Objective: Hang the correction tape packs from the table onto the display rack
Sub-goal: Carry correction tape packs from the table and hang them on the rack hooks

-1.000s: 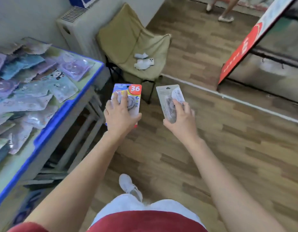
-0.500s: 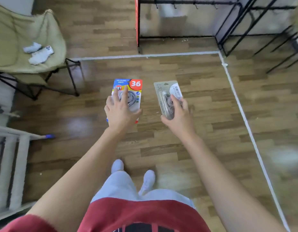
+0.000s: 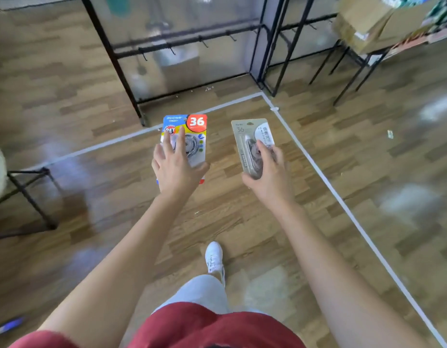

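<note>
While L fingers [image 3: 180,141] clasp colour pack [image 3: 197,121], R fingers [image 3: 263,150] clasp grey pack [image 3: 242,133]; rack [image 3: 187,40] apart.

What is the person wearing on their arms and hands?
Nothing on either: the left hand and right hand are bare, with no gloves, rings or watch showing. Both forearms are uncovered. A red sleeve shows at the lower left.

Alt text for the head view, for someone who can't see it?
A person holds a correction tape pack in each hand: a colourful pack in the left hand, a beige pack in the right hand. Ahead stands a black display rack with hooks.
</note>
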